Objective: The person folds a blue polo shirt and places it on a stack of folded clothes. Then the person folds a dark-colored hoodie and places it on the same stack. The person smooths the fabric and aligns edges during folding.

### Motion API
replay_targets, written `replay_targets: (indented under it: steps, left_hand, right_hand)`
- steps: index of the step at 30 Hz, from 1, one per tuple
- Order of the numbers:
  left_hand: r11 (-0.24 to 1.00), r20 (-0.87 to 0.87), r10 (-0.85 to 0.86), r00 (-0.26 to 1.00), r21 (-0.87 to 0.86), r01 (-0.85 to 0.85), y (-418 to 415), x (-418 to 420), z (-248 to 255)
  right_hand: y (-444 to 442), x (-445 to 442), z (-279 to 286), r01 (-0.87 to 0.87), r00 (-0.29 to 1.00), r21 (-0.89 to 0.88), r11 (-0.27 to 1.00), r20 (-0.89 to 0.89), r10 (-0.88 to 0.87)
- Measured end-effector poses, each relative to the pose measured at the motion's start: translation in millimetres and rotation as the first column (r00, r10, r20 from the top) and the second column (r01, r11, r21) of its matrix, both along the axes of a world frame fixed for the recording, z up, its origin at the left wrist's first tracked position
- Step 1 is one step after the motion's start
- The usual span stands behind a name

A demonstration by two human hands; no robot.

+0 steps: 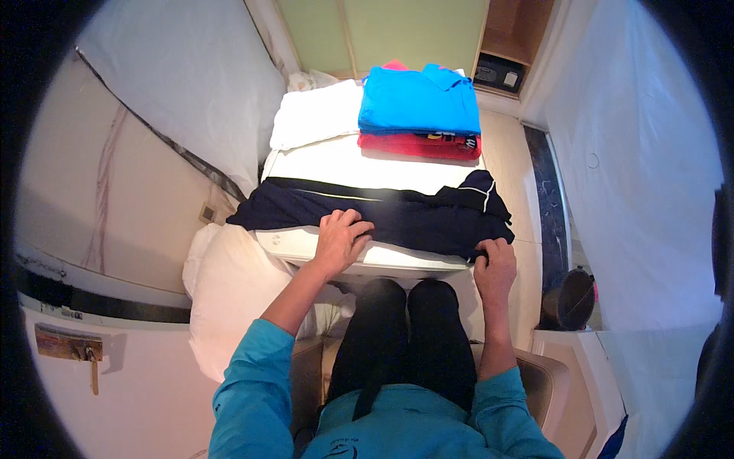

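Note:
A dark navy garment [401, 221] with a collar and thin pale piping lies lengthwise across a white padded surface [321, 158], its collar end to the right. My left hand [342, 244] rests on the garment's near edge, left of its middle, fingers slightly apart and bent on the cloth. At the near right corner, my right hand [496, 267] pinches the fabric between thumb and fingers. Both hands touch the same garment. Part of the cloth lies under my left fingers and is hidden.
Behind the garment stands a stack of folded clothes, a blue polo shirt [416, 106] over red ones [418, 145]. Folded white cloth [315, 115] lies to its left. A stuffed white bag [241, 292] sits at the near left. Plastic sheeting [625, 172] hangs on the right.

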State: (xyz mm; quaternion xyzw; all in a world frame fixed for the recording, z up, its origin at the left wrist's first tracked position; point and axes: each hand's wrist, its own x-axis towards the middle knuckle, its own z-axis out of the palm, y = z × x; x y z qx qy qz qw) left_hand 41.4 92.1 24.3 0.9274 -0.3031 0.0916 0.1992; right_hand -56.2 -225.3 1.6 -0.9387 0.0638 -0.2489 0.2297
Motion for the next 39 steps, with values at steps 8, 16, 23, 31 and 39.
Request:
replay_targets:
  steps: [8,16,23,31,39]
  left_hand:
    - [0.980,-0.058,0.044,0.997,-0.192,-0.055,-14.6,24.2,9.8]
    - [0.983,-0.229,0.128,0.965,-0.100,-0.155,-35.8,51.1,9.2]
    - [0.992,-0.175,0.123,0.977,0.022,-0.121,-40.0,55.7,28.1]
    - [0.976,-0.086,0.150,0.985,0.171,-0.133,-37.2,73.1,38.4]
    - [0.990,-0.023,0.124,0.992,-0.061,-0.126,-18.4,65.2,60.9]
  right_hand:
    - [-19.4,25.0,29.6,-0.104,0.984,0.167,0.981,0.159,0.077]
    - [-48.8,92.8,9.8,-0.030,0.999,-0.037,0.999,0.036,0.031]
    - [-47.6,123.9,76.8,-0.075,0.977,0.186,0.980,0.210,0.035]
    - [-25.0,127.8,109.0,-0.229,0.936,0.441,0.868,0.344,0.072]
    - [-43.2,126.7,107.2,-0.295,0.929,0.544,0.785,0.354,0.104]
